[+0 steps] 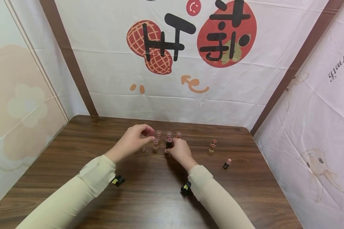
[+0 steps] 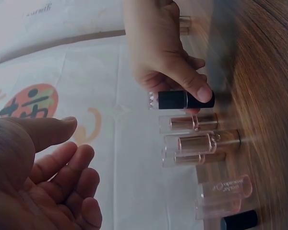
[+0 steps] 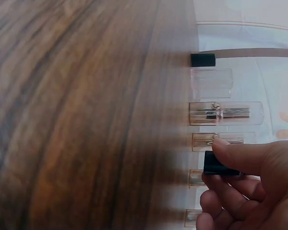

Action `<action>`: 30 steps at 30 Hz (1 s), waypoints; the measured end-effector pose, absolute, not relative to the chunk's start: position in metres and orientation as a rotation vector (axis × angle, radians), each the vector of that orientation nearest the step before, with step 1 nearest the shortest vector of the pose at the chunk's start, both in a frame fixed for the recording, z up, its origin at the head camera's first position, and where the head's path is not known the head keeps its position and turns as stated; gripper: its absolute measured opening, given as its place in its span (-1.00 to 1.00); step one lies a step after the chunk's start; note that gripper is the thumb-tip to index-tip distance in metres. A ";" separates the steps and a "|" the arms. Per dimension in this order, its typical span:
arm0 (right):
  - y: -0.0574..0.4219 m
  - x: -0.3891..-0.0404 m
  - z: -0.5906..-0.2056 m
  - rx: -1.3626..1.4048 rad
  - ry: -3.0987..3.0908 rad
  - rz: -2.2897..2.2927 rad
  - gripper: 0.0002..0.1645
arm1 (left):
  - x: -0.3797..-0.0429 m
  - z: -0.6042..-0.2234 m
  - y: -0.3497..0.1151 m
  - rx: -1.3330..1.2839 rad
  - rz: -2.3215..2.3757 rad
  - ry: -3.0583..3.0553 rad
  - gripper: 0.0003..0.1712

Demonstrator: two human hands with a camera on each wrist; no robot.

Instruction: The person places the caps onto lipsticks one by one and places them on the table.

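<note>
My right hand (image 1: 182,152) pinches a black lipstick tube (image 2: 175,99) between thumb and fingers, its clear studded end pointing up. Close behind it stand several gold lipsticks (image 2: 197,143) with clear caps, upright on the table. My left hand (image 1: 136,138) hovers beside the row with nothing in it, thumb apart from the loosely bent fingers. Under and near that hand are clear pinkish caps (image 2: 225,188), one with printed lettering, and a small black cap (image 3: 203,60).
To the right on the brown wooden table (image 1: 149,197) stand two gold lipstick bases (image 1: 212,149) without clear caps. A black lipstick base with a pink upper part (image 1: 227,163) stands nearer the right edge. Printed white cloth (image 1: 111,105) hangs behind the table.
</note>
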State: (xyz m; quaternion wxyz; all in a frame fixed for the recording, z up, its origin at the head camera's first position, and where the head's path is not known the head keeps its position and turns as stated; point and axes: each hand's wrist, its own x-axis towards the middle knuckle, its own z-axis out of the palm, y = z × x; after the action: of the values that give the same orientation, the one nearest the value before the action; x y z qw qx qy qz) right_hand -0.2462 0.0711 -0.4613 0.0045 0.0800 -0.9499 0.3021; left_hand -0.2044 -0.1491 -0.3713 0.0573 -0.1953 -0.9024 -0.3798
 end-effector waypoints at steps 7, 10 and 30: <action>0.068 -0.250 -0.465 0.208 -2.994 0.982 -0.72 | -0.204 -0.373 -0.156 -0.561 -1.130 -2.749 -0.72; 0.068 -0.250 -0.465 0.191 -2.998 0.990 -0.72 | -0.204 -0.373 -0.157 -0.556 -1.135 -2.752 -0.73; 0.063 -0.254 -0.471 0.161 -3.023 0.943 -0.70 | -0.205 -0.377 -0.159 -0.533 -1.123 -2.775 -0.75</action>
State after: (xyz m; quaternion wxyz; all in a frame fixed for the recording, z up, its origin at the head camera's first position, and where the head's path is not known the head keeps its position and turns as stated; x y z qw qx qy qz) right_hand -0.2544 0.0633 -0.4714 -0.0148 0.0507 -0.9533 0.2974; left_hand -0.2047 -0.1588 -0.3768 0.0506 -0.1752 -0.9114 -0.3688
